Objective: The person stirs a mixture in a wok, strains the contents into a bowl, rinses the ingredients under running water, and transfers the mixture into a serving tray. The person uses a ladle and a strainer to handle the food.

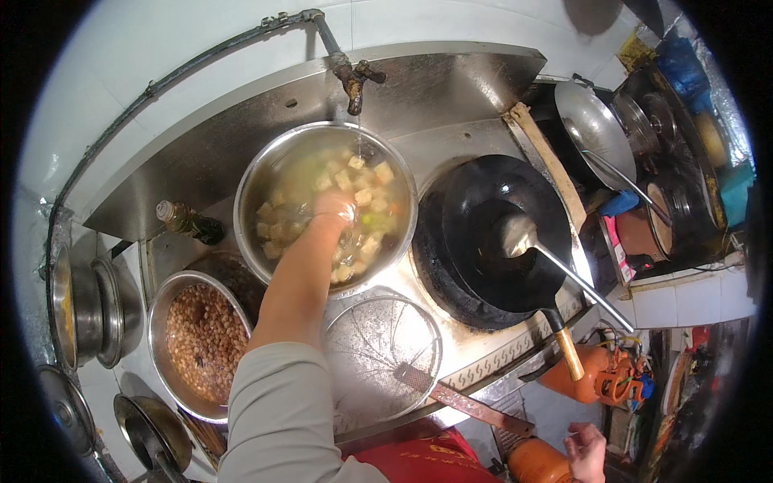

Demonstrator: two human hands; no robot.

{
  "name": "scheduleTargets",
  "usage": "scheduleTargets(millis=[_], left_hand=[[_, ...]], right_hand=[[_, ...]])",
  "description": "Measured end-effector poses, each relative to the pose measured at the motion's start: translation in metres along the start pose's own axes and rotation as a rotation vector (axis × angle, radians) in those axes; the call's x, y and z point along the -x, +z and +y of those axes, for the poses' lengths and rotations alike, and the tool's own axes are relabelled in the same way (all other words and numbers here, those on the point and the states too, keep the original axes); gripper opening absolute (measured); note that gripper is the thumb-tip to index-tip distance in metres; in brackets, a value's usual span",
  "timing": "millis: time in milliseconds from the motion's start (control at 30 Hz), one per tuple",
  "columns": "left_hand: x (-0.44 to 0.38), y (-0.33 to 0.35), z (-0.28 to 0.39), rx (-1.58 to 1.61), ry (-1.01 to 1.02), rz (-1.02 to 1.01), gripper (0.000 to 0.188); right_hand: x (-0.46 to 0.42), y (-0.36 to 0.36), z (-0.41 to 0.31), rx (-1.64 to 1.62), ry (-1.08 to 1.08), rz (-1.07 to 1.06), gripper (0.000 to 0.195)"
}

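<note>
My left hand (336, 208) reaches down into a large steel basin (243, 241) of cloudy water. Its fingers are under the surface, so their grip is hidden. Around it float fried tofu cubes (370, 244) and some green and orange pieces. From a wall tap (354, 90), a thin stream of water runs into the basin. My right hand (586, 450) hangs at the lower right, loosely curled with nothing in it. Between my arm and the wok lies a round wire-mesh skimmer (380, 356), its flat handle (477, 410) pointing towards the lower right.
A black wok (471, 241) with a ladle (520, 236) sits to the right. On the left are a bowl of soaked beans or peanuts (205, 338) and a bottle (190, 222). Orange gas cylinders (574, 374) stand below the counter; another wok (595, 133) is at far right.
</note>
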State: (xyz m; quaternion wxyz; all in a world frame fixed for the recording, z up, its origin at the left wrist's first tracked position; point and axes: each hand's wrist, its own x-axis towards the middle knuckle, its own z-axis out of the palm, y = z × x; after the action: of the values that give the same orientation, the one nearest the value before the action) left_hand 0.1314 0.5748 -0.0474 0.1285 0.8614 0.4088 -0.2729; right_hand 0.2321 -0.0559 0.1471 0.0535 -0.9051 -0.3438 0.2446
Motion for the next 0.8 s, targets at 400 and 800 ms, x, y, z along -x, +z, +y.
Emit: scheduleTargets(millis=[400,800], left_hand=[[0.048,0.017,-0.102,0.289,0.146,0.187,0.077],[0.036,0.079,-0.048,0.025,0.447,-0.015,0.05]], right_hand=[[-0.022,0.066,-0.005,-0.152,-0.095,-0.176,0.043],[-0.032,0.099,0.011,-0.117,-0.056,-0.26,0.055]])
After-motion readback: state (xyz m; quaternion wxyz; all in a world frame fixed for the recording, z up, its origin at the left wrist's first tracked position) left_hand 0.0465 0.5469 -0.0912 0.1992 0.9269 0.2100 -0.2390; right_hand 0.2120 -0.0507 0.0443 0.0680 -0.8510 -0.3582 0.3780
